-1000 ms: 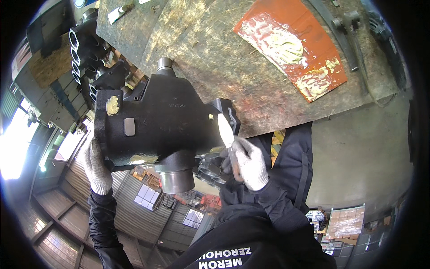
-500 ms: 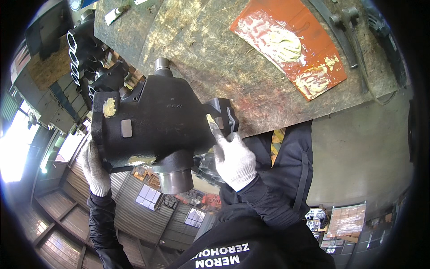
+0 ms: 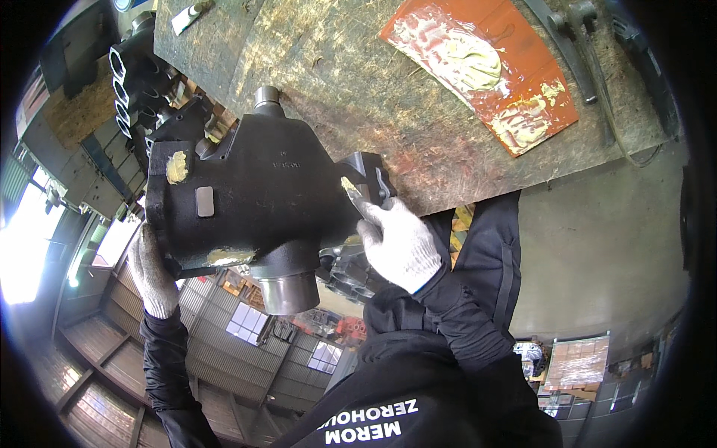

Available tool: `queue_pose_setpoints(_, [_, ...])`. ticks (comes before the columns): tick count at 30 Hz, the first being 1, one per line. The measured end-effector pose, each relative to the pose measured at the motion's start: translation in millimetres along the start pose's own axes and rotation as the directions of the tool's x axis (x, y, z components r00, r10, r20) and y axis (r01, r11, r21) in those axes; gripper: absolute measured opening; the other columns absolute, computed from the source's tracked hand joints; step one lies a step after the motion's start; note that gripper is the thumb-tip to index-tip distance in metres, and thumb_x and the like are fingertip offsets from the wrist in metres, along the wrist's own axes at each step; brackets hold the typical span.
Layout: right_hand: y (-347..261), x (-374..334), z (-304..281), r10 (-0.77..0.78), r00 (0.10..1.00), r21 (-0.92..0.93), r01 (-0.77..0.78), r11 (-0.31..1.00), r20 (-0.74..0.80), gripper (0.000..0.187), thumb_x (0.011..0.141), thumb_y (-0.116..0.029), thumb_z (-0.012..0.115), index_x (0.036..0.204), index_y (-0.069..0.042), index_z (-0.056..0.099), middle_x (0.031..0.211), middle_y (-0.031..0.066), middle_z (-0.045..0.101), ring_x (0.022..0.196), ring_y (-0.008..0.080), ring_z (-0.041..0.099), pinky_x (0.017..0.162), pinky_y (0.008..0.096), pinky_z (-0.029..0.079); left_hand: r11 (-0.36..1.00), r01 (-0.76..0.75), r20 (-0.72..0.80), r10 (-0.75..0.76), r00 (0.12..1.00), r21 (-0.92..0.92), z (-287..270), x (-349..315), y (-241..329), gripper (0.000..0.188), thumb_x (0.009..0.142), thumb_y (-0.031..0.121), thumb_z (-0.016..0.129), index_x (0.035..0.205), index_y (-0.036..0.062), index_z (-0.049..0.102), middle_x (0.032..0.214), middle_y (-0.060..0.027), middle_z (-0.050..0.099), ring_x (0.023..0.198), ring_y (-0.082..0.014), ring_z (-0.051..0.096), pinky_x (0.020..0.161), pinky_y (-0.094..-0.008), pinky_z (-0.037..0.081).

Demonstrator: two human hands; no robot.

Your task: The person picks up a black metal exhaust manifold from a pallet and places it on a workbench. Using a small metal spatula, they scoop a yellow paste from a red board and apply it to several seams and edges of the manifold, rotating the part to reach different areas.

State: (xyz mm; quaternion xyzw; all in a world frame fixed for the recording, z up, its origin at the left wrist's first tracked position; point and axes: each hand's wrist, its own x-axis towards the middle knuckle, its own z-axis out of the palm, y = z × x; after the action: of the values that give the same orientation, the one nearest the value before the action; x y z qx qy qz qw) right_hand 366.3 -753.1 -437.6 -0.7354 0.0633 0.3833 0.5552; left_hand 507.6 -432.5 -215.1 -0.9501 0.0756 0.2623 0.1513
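Note:
A large black cast-metal housing (image 3: 265, 179) with a bare machined stub at its far end and a wider one at its near side sits at the table's near left edge. My left hand (image 3: 154, 276), in a white knit glove, grips its left side, fingers partly hidden behind it. My gloved right hand (image 3: 403, 246) holds a putty knife (image 3: 358, 198), its tip carrying pale yellow putty close to the housing's right part; whether it touches is unclear. Smears of the same putty (image 3: 178, 168) mark the housing's upper left corner and its lower edge.
An orange-red sheet (image 3: 515, 48) with spread putty (image 3: 478, 66) lies on the worn workbench (image 3: 328, 56). Beyond it are metal tools (image 3: 575, 56) and a cable. A small tube (image 3: 187, 16) lies far left. More dark castings (image 3: 146, 93) stand left of the bench.
The housing and both hands appear slightly higher and further left in view. My right hand has turned a little, with the knife tip shifted up and left along the housing.

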Motion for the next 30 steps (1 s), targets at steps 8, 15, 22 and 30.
queue_pose_setpoints(8, [15.5,-77.1,18.6,0.078,0.986,0.133,-0.059,0.989,-0.144,0.047,0.095,-0.025,0.068,0.142,-0.022,0.064,0.1,0.0134,0.061,0.08,0.0323,0.069,0.069,0.041,0.059,0.822,0.422,0.082,-0.424,0.902,-0.383,-2.5,8.4,18.3,0.046,0.112,0.041,0.042,0.109,0.0001,0.063,0.086,-0.0072,0.058,0.074,-0.0164,0.058,0.065,-0.0291,0.048])
queue_pose_setpoints(15, [60.7,-79.5,54.8,-0.051,0.968,0.137,0.086,0.987,-0.244,0.047,0.096,-0.024,0.067,0.143,-0.022,0.064,0.103,0.013,0.062,0.086,0.0337,0.068,0.072,0.0431,0.058,0.498,0.536,0.139,-0.631,0.763,-0.681,0.0,15.6,18.6,0.044,0.108,0.047,0.053,0.102,0.0051,0.065,0.084,-0.0022,0.058,0.078,-0.0083,0.054,0.071,-0.0256,0.044])
queue_pose_setpoints(22, [60.2,-81.1,65.8,-0.108,0.955,0.128,0.148,0.981,-0.276,0.052,0.096,-0.024,0.066,0.148,-0.024,0.059,0.103,0.0137,0.063,0.085,0.0332,0.068,0.071,0.0423,0.058,0.535,0.528,0.15,-0.596,0.789,-0.659,-2.0,17.2,8.1,0.047,0.108,0.048,0.053,0.106,0.004,0.07,0.085,-0.0009,0.062,0.076,-0.0097,0.053,0.07,-0.0269,0.043])
queue_pose_setpoints(30, [55.0,-104.5,64.7,0.275,0.894,0.639,0.016,0.769,-0.354,0.049,0.099,-0.019,0.073,0.137,0.002,0.051,0.102,0.0185,0.076,0.088,0.026,0.077,0.075,0.0326,0.061,0.63,0.271,0.128,-0.264,0.956,-0.728,1.7,33.5,25.6,0.054,0.108,0.046,0.052,0.126,-0.0028,0.068,0.101,-0.0009,0.069,0.086,-0.0085,0.059,0.077,-0.0246,0.046])
